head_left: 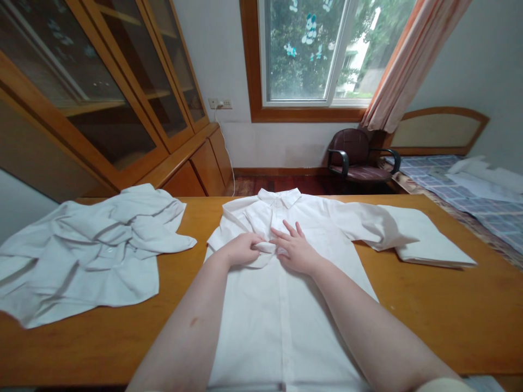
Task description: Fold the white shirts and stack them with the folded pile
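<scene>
A white collared shirt [261, 321] lies front side up on the table, its collar at the far edge. Its left-side sleeve is folded in across the chest, while the other sleeve stretches out to the right. My left hand [244, 249] is closed on the folded sleeve's end, near the button strip. Beside it, my right hand [297, 250] rests with fingers spread on the shirt's chest, its fingertips close to the sleeve's end.
A crumpled white shirt [102, 250] lies on the wooden table [461, 310] at left. Under the outstretched sleeve's end is a folded white garment [433, 237]. Beyond the table stand a glass-door cabinet [134, 98], an armchair [357, 155] and a bed [469, 185].
</scene>
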### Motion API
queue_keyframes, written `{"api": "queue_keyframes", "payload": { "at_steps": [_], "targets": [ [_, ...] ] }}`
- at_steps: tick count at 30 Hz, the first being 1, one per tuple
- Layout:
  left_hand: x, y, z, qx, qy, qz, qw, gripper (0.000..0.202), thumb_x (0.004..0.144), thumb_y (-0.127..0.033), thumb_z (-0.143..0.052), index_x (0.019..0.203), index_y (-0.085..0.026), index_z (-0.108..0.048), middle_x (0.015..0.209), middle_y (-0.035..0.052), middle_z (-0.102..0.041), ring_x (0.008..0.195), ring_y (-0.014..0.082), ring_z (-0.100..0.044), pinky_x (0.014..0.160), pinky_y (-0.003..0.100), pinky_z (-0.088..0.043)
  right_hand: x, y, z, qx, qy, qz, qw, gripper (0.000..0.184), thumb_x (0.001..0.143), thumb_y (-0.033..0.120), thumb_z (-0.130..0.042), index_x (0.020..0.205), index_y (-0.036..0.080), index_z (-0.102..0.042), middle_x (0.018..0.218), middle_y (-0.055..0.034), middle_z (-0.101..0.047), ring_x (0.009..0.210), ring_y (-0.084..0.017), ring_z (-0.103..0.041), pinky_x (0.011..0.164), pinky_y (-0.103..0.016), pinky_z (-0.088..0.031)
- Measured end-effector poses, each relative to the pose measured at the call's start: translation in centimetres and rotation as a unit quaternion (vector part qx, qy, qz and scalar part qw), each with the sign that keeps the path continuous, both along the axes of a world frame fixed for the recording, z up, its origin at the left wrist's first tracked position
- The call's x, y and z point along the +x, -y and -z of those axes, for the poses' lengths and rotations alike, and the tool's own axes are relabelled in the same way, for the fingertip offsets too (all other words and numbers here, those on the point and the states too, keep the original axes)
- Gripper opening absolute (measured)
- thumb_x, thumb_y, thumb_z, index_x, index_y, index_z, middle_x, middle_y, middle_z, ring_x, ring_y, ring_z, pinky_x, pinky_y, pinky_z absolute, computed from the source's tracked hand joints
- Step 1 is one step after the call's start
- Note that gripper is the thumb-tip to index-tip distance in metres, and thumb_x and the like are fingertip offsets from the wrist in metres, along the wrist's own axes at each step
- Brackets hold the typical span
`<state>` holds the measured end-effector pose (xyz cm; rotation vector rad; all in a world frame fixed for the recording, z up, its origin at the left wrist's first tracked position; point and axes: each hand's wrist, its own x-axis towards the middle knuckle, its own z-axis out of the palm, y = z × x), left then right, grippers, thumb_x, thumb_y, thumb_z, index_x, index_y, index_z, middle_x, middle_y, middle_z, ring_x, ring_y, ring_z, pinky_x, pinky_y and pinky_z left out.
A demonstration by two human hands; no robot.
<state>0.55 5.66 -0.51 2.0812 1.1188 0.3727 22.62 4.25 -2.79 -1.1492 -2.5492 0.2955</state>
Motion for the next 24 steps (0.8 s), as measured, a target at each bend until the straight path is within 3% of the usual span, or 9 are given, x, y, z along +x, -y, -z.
{"api": "queue_keyframes", "payload": {
  "at_steps": [3,7,12,15,18,21,24],
  "targets": [
    [-0.2,0.0,0.1,0.006,-0.013,-0.037,0.999,0.022,0.062,-0.016,-0.043,0.07,-0.02,-0.063,0.066,-0.0019,-0.059,0.063,0.0151,-0.052,0.058,0.024,-0.038,-0.2,0.3,-0.7,-0.009,0.002,-0.016,1.0,0.038,0.077,0.022,-0.054,0.114,0.023,-0.059,0.121,-0.005,-0.06,0.133,-0.026,-0.026,0.11,-0.054,0.002],
    [-0.3,-0.3,0.1,0.028,-0.012,-0.059,0.998,0.02,0.063,-0.017,-0.04,0.065,-0.02,-0.06,0.063,-0.0027,-0.057,0.062,0.015,-0.051,0.056,0.024,-0.036,-0.3,0.4,-1.3,-0.007,-0.013,-0.002,1.0,0.031,0.077,0.027,-0.055,0.107,0.022,-0.061,0.091,-0.0039,-0.067,0.102,-0.021,-0.054,0.111,-0.046,-0.013],
    [-0.1,-0.4,0.3,0.043,-0.023,-0.072,0.996,0.017,0.062,-0.017,-0.041,0.061,-0.02,-0.058,0.059,-0.0028,-0.055,0.061,0.0151,-0.049,0.057,0.025,-0.036,-0.1,0.7,-1.4,0.004,-0.019,-0.057,0.998,0.016,0.078,0.035,-0.056,0.084,0.023,-0.066,0.076,-0.0023,-0.064,0.089,-0.019,-0.056,0.105,-0.04,-0.025],
    [-0.2,-0.6,0.3,0.078,-0.016,-0.082,0.993,0.016,0.064,-0.017,-0.04,0.062,-0.02,-0.056,0.06,-0.003,-0.054,0.063,0.0153,-0.05,0.059,0.025,-0.037,0.1,0.9,-1.4,-0.03,0.003,-0.026,0.999,0.031,0.079,0.046,-0.055,0.097,0.022,-0.064,0.077,-0.0031,-0.063,0.078,-0.018,-0.058,0.083,-0.031,-0.041],
    [-0.9,-0.9,0.4,0.118,0.007,-0.128,0.985,0.017,0.067,-0.018,-0.04,0.065,-0.019,-0.057,0.066,-0.002,-0.056,0.07,0.0167,-0.053,0.065,0.026,-0.04,0.5,0.7,-1.8,-0.052,0.04,0.046,0.997,0.048,0.076,0.055,-0.057,0.109,0.02,-0.059,0.086,-0.0063,-0.065,0.077,-0.02,-0.058,0.069,-0.029,-0.039],
    [-1.7,-1.4,0.6,0.143,0.035,-0.183,0.972,0.018,0.068,-0.018,-0.04,0.069,-0.019,-0.057,0.07,-0.0011,-0.058,0.075,0.0178,-0.055,0.07,0.026,-0.042,1.0,0.2,-2.1,-0.05,0.083,0.069,0.993,0.045,0.07,0.058,-0.062,0.09,0.017,-0.063,0.082,-0.0087,-0.064,0.082,-0.023,-0.057,0.074,-0.03,-0.037],
    [-2.1,-1.7,0.9,0.149,0.049,-0.226,0.961,0.019,0.071,-0.019,-0.04,0.073,-0.02,-0.059,0.075,-0.0005,-0.06,0.08,0.0186,-0.057,0.075,0.027,-0.044,1.6,-0.1,-2.3,-0.037,0.079,0.064,0.994,0.024,0.076,0.042,-0.061,0.076,0.018,-0.06,0.076,-0.0056,-0.063,0.083,-0.02,-0.057,0.082,-0.03,-0.034]
  ]
}}
